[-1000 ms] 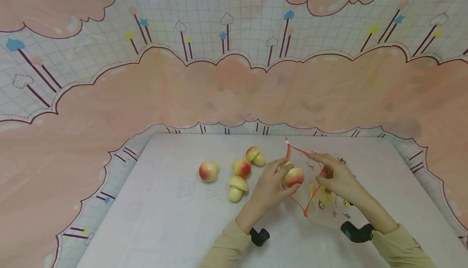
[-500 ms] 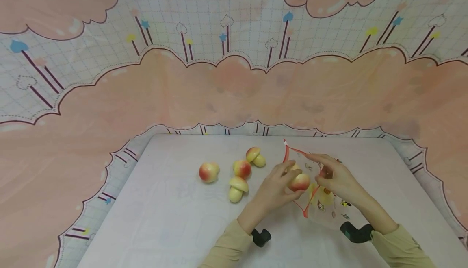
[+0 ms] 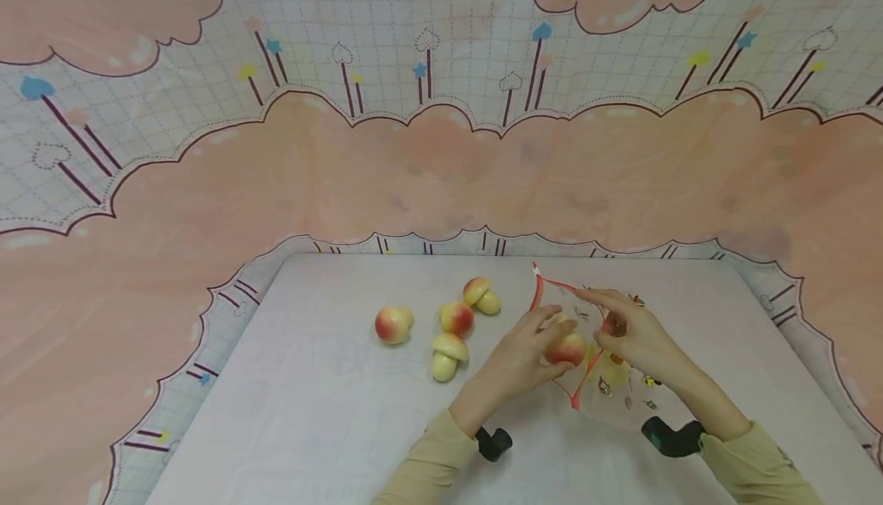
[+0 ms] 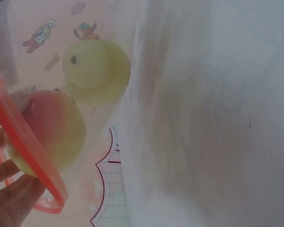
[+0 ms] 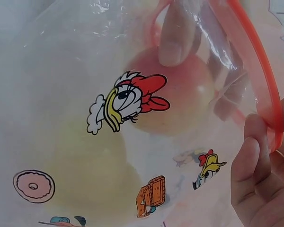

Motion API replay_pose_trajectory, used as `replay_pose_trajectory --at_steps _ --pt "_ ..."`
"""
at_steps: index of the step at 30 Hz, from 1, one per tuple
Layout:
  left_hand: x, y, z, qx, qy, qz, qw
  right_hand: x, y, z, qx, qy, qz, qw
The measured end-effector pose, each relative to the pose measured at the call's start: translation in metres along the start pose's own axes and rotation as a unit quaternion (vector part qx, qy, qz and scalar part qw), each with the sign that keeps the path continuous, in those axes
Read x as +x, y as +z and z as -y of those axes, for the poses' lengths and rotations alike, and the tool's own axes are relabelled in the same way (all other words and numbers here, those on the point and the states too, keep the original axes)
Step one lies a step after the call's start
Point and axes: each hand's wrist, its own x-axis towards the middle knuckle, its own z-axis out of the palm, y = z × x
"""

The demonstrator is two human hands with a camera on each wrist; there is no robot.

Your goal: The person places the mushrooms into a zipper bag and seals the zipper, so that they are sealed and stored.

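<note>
My left hand (image 3: 510, 363) holds a toy mushroom (image 3: 567, 350) with a red and yellow cap inside the mouth of a clear zip bag (image 3: 638, 411). The bag has an orange-red zip edge (image 5: 267, 71) and cartoon prints. With thumb and fingers, my right hand (image 3: 645, 340) pinches that edge and keeps the mouth spread. Deeper in the bag lies another yellowish mushroom (image 4: 97, 71), blurred through the plastic in the right wrist view. There, left-hand fingers (image 5: 173, 45) show through the film, against the held mushroom's red side.
Left of the bag, three toy mushrooms form a cluster on the white table (image 3: 290, 428): a far one (image 3: 481, 295), a red-yellow one (image 3: 457, 319) and a yellow one (image 3: 448, 355). One more mushroom (image 3: 394, 325) sits farther left. A patterned cloth (image 3: 441, 175) hangs behind.
My left hand has moved right and slightly down, carrying the mushroom from the bag's opening to inside it. The right hand stays at the edge; the mushrooms on the table have not moved.
</note>
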Motion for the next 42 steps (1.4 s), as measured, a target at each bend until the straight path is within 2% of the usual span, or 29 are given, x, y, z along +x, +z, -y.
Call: replay_pose_trajectory --at_steps 4,8,12,16,20,23,30,36,42 --pt "-0.0009 0.0022 0.0012 0.02 0.001 -0.012 0.9997 -0.0002 0.0 0.0005 0.0 -0.002 -0.003 1.0" --pt "-0.0018 0.0006 0.0005 0.039 -0.019 -0.007 0.999 -0.0002 -0.0007 0.0011 0.002 -0.003 -0.005 1.0" --pt "-0.0021 -0.0016 -0.0008 0.033 -0.047 -0.006 0.9984 0.0005 -0.0009 0.0 -0.004 -0.001 -0.007 1.0" --pt "-0.0033 0.0001 -0.0002 0.014 -0.069 -0.025 0.9972 0.0012 -0.0005 -0.0004 -0.008 0.005 -0.007 0.9999" --pt "-0.0042 0.0024 0.0002 0.004 -0.067 -0.057 0.9961 0.0013 -0.0009 0.0009 -0.004 0.004 -0.006 1.0" --pt "-0.0045 0.0032 0.0 -0.004 -0.057 -0.069 0.996 0.0011 -0.0016 0.0019 0.0 0.001 -0.004 1.0" --pt "-0.0043 0.0027 -0.0011 -0.021 -0.06 -0.061 0.9961 0.0011 -0.001 0.003 0.014 0.011 0.002 0.9998" --pt "-0.0051 0.0009 -0.0013 0.011 -0.072 -0.043 0.9964 0.0015 -0.0035 0.0055 0.006 0.005 -0.001 1.0" --pt "-0.0085 -0.0012 -0.0011 0.036 -0.072 -0.053 0.9953 0.0021 -0.0031 0.004 0.002 -0.005 -0.007 1.0"
